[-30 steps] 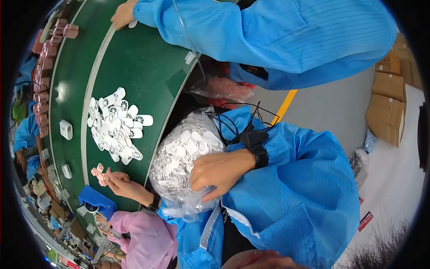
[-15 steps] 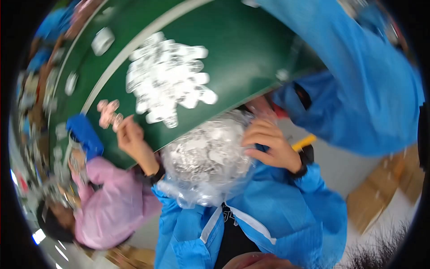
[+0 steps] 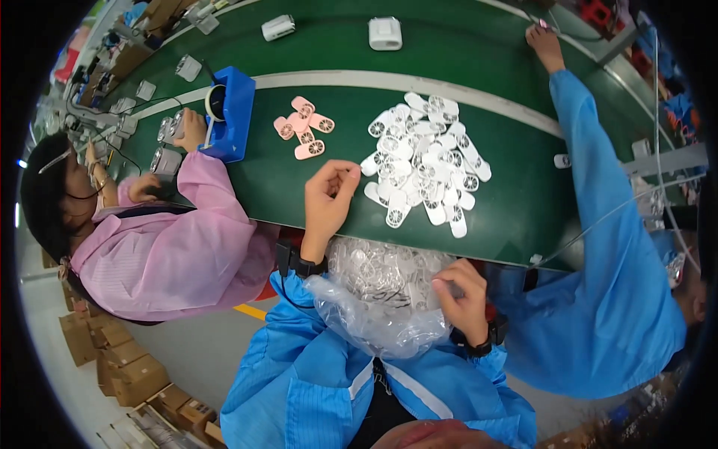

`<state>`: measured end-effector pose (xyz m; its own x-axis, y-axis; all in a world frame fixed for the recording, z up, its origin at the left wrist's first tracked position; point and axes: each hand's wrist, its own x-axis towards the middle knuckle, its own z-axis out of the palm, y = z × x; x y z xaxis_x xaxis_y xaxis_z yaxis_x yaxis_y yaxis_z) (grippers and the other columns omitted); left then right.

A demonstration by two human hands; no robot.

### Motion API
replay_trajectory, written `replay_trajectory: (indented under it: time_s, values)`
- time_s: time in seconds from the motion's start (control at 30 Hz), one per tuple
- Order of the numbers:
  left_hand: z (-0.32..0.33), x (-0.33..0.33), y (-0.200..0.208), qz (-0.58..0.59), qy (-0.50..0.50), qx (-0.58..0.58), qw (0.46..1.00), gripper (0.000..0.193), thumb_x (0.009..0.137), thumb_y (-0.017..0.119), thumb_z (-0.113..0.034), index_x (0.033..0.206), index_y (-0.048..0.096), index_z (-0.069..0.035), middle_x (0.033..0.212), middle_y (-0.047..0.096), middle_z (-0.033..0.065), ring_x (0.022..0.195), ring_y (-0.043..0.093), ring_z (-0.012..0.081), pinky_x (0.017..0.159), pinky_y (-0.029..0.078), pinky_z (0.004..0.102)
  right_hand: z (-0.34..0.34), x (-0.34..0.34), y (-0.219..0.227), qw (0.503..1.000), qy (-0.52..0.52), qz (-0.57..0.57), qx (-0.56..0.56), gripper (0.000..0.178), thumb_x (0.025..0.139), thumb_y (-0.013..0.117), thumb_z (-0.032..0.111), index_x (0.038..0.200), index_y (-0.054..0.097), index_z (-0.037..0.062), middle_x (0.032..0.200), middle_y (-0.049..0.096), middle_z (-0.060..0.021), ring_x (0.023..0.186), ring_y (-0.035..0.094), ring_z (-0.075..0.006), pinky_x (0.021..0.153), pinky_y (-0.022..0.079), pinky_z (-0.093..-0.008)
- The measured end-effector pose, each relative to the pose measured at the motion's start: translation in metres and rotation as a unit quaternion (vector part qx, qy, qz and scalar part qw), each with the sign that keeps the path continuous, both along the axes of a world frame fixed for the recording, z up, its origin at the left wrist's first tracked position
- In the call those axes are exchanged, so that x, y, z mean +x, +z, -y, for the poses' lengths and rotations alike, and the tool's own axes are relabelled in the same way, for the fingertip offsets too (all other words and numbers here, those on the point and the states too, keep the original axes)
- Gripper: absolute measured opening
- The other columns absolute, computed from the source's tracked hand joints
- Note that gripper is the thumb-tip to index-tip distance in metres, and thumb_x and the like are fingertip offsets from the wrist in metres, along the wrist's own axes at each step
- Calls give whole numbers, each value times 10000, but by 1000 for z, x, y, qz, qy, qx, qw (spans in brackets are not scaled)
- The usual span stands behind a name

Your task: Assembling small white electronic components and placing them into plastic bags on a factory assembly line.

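My left hand [image 3: 331,196] hangs over the table's near edge, fingers curled in and thumb against them; anything between the fingertips is hidden. Just right of it spreads a heap of white flat rounded plastic pieces [image 3: 426,161] with wheel-like round grilles. A small group of pink pieces [image 3: 305,127] of the same shape lies to its upper left. At my lap rests a clear plastic bag [image 3: 381,329] full of pale pieces [image 3: 389,273]. My right hand [image 3: 464,295] is at the bag's right side, fingers bent and closed; what they hold, if anything, I cannot make out.
A blue tape dispenser [image 3: 238,112] stands left on the green table [image 3: 299,202], beside a co-worker in a pink sleeve [image 3: 209,183]. At right, another person's blue sleeve [image 3: 598,165] reaches across the table. White devices [image 3: 385,34] sit beyond the pale strip [image 3: 329,78].
The view has swung round and steadied. My left hand has left the pink pieces and come toward the white heap. My right hand stays by the bag.
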<state>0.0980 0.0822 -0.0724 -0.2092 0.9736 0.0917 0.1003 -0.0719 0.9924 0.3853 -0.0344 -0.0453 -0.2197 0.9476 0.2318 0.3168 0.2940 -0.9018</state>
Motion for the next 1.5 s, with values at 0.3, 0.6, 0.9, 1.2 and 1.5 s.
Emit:
replay_trajectory:
  time_s: [0.3, 0.6, 0.9, 1.2, 1.5]
  values:
    - [18, -25, 13, 1, -25, 14, 1000, 97, 1026, 740, -93, 1011, 733, 3, 751, 587, -87, 652, 443, -24, 557, 318, 187, -3, -30, 55, 994, 75, 39, -63, 56, 903, 768, -21, 924, 717, -32, 806, 674, -120, 727, 660, -238, 668, 504, -339]
    - [7, -29, 44, 64, -103, -35, 992, 164, 1055, 712, -136, 960, 719, -4, 765, 606, -52, 658, 455, 2, 569, 329, 209, -95, -14, 132, 991, 11, 135, 18, 108, 927, 734, -6, 1031, 725, -35, 822, 712, -151, 724, 699, -245, 646, 528, -348]
    - [-59, -13, 97, -95, -129, 116, 980, 110, 1079, 622, -99, 1035, 660, -6, 990, 675, 14, 801, 614, 96, 667, 451, 243, -267, -6, 57, 965, -67, 211, 144, 253, 899, 794, 104, 1118, 730, -5, 976, 695, -147, 869, 691, -293, 776, 543, -393]
    - [-201, 15, 138, -399, -82, 266, 874, 410, 919, 646, 51, 1297, 669, -105, 1388, 633, 127, 1292, 605, 321, 1028, 513, 449, -294, 9, 40, 980, -44, 163, 104, 268, 834, 877, 133, 1027, 743, 4, 983, 613, -94, 856, 609, -258, 790, 529, -377]
    - [-386, 83, 86, -708, -251, 248, 612, 728, 772, 759, 85, 1411, 657, -248, 1632, 482, 94, 1517, 448, 340, 1207, 396, 544, -332, 48, 20, 988, -43, 118, 85, 306, 767, 926, 145, 977, 748, 12, 955, 619, -86, 868, 600, -243, 791, 521, -368]
